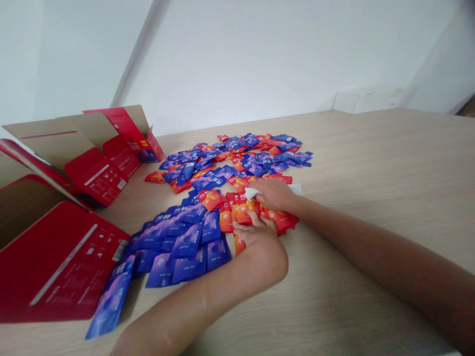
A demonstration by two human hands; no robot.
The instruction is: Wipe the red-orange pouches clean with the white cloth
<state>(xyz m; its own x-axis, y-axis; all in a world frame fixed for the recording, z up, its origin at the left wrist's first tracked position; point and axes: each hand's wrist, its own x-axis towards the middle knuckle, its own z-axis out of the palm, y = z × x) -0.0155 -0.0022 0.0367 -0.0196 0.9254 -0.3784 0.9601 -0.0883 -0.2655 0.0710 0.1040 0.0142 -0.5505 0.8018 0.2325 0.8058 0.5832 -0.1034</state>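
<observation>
Step in hand, as judged: handling orange packets [243,213] on the counter [334,316]. Right hand [273,194] pinches a white sheet [252,193]; left hand [260,236] has fingers slightly spread, grip undetermined. Next move calls for preserving packet overlap.

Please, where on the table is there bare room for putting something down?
The table looks bare at right, between the packets, the white object at the back and the right arm. Another bare patch lies between the right arm and the left arm. Crowded: red boxes at left, packets in the middle.
</observation>
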